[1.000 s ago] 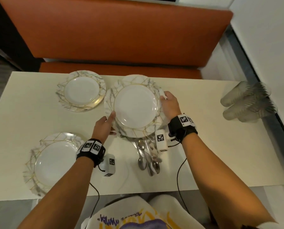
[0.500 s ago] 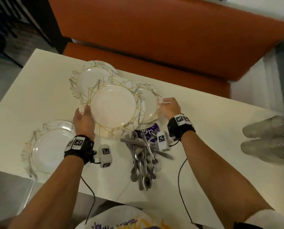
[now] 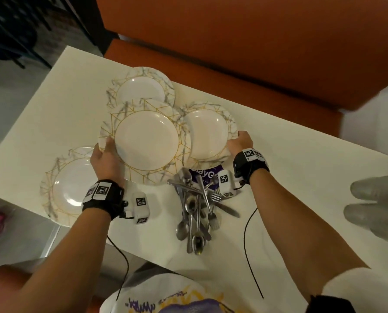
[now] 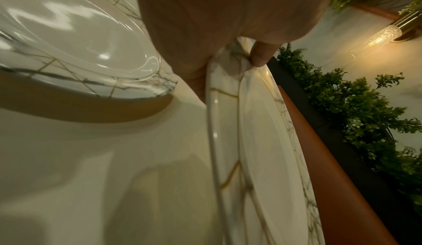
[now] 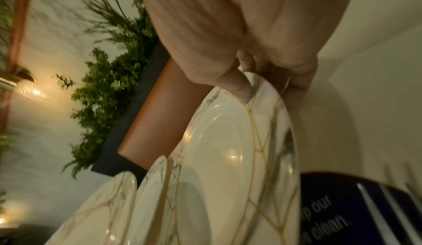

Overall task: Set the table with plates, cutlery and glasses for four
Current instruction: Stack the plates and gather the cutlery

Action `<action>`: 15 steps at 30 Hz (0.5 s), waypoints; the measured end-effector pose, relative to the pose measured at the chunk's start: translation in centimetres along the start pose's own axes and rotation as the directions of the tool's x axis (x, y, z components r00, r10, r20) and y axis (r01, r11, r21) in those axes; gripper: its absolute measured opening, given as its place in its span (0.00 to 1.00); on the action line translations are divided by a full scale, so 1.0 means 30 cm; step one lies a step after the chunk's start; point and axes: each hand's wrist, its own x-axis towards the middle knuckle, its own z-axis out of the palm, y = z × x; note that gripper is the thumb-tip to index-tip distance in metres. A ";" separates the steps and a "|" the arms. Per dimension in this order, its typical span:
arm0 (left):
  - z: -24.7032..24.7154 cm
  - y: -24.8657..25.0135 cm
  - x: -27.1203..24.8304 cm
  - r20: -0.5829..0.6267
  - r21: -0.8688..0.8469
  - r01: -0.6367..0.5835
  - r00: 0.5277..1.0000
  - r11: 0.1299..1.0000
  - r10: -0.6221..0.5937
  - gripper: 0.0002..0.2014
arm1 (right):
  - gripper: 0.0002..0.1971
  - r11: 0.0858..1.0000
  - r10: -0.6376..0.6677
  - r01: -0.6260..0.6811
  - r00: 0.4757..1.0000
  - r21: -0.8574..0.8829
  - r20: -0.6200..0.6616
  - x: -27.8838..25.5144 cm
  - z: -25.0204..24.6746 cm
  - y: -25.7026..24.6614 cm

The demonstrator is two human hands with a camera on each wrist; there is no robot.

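Four white plates with gold and grey marbling show in the head view. My left hand point(image 3: 105, 152) grips the left rim of one plate point(image 3: 146, 141), held above the table; the thumb point(image 4: 260, 54) lies on top of that rim point(image 4: 269, 140). My right hand point(image 3: 238, 141) grips the right rim of a second plate point(image 3: 207, 134), thumb point(image 5: 242, 90) on the rim point(image 5: 228, 158). This plate sits partly under the left one. A third plate point(image 3: 143, 89) lies at the far side, a fourth point(image 3: 73, 186) at the near left edge. A cutlery pile point(image 3: 193, 204) lies between my wrists.
Several clear glasses point(image 3: 378, 199) lie on their sides at the right of the white table point(image 3: 301, 177). A purple card point(image 3: 207, 175) lies under the cutlery's far end. An orange bench point(image 3: 233, 53) runs behind the table. Bare tabletop shows at the near right.
One second ago both hands held a single stack in the middle. The left hand has since carried the top plate leftward, uncovering the plate in my right hand and the purple card.
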 end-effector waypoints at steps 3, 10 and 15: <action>0.026 0.022 -0.016 0.028 0.008 -0.026 0.999 1.000 0.026 0.14 | 0.22 0.999 -0.014 0.016 0.999 0.042 -0.047 -0.001 -0.081 -0.008; 0.110 0.067 -0.019 0.076 -0.011 0.010 0.997 1.000 -0.009 0.37 | 0.19 0.975 -0.175 0.205 0.948 0.091 -0.266 -0.040 -0.374 -0.031; 0.171 0.067 -0.055 0.145 0.032 -0.027 0.989 0.999 0.022 0.21 | 0.17 0.942 -0.275 0.319 0.908 0.098 -0.316 -0.106 -0.504 -0.036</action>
